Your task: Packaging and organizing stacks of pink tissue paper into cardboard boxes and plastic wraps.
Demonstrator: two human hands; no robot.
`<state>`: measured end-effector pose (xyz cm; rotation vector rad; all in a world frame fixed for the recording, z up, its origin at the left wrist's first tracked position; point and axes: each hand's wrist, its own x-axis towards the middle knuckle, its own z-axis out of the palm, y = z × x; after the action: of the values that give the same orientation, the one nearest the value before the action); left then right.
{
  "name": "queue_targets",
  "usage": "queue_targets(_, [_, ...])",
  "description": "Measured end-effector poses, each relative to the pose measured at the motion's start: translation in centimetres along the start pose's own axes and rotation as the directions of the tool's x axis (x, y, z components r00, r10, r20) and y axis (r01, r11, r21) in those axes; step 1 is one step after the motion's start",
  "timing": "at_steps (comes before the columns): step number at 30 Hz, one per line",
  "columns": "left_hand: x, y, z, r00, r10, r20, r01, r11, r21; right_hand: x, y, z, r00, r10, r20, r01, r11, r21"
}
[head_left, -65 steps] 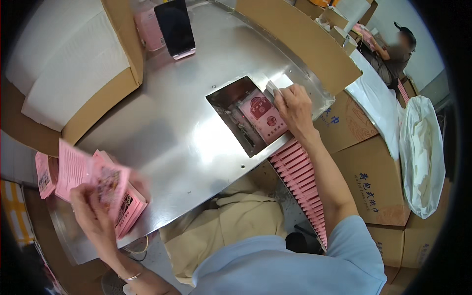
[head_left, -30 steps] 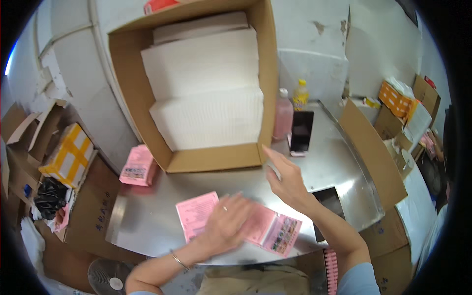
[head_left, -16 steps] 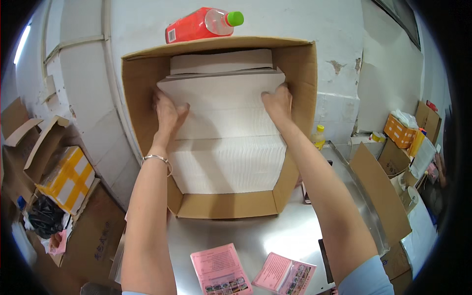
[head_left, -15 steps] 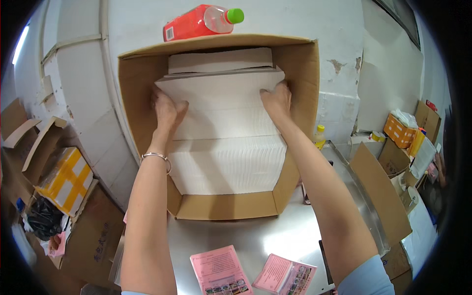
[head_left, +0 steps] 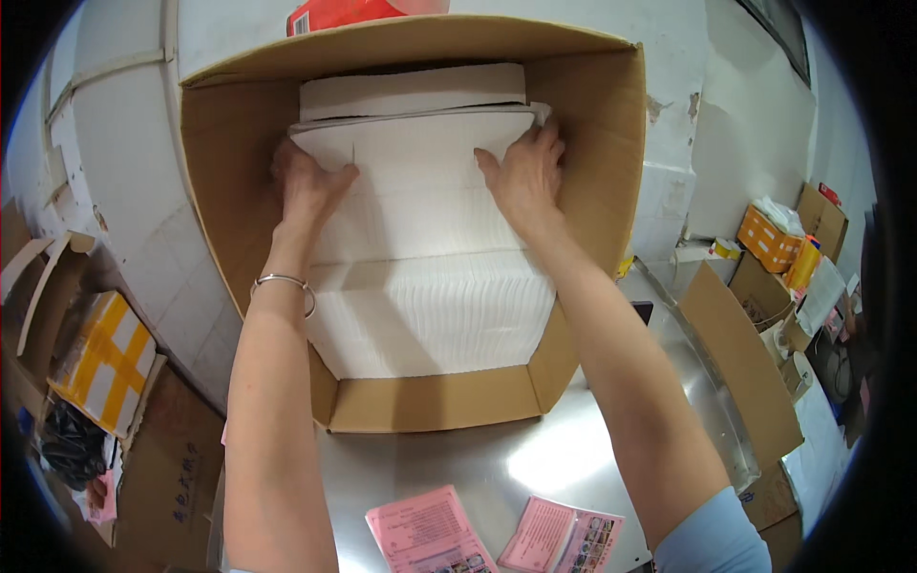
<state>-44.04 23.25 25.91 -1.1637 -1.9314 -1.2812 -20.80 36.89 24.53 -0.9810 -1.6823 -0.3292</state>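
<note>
A deep cardboard box (head_left: 435,406) holds tightly packed rows of white sheets (head_left: 430,320), with ribbed edges showing in the near row. My left hand (head_left: 308,181) grips the left edge of the far white stack (head_left: 411,153), thumb across its face and fingers mostly hidden behind the side. At the opposite edge, my right hand (head_left: 527,177) clasps the same stack with its thumb on the face. Behind it lies another white block (head_left: 411,91) against the far wall of the box. A bracelet (head_left: 284,281) circles my left wrist.
The box stands on a shiny metal table (head_left: 430,463). Pink printed leaflets (head_left: 430,530) and a pink packet (head_left: 564,535) lie in front. Beyond the box is a red-labelled bottle (head_left: 353,11). Taped cartons (head_left: 103,363) are on the left; an open carton (head_left: 740,358) stands right.
The box looks larger and nearer, and the bottle has slid partly out of the top of view. Both hands stay on the stack's edges; the right thumb has shifted slightly inward.
</note>
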Motion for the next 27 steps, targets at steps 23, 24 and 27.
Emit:
queue_targets(23, [-7.8, 5.3, -7.7, 0.924, 0.234, -0.301, -0.261, 0.964, -0.052, -1.5, 1.7, -4.9, 0.999, 0.025, -0.041, -0.003, 0.884, 0.468])
queue_targets(24, [-9.3, 6.5, -9.5, 0.932, 0.227, -0.282, -0.244, 0.969, -0.026, -2.6, 1.4, -6.3, 0.999, 0.052, 0.006, -0.049, 0.869, 0.492])
queue_targets(27, [-15.7, 10.0, -16.4, 0.914, 0.213, -0.345, -0.158, 0.971, 0.18, -6.6, 0.1, -12.9, 0.999, -0.003, 0.046, -0.025, 0.806, 0.592])
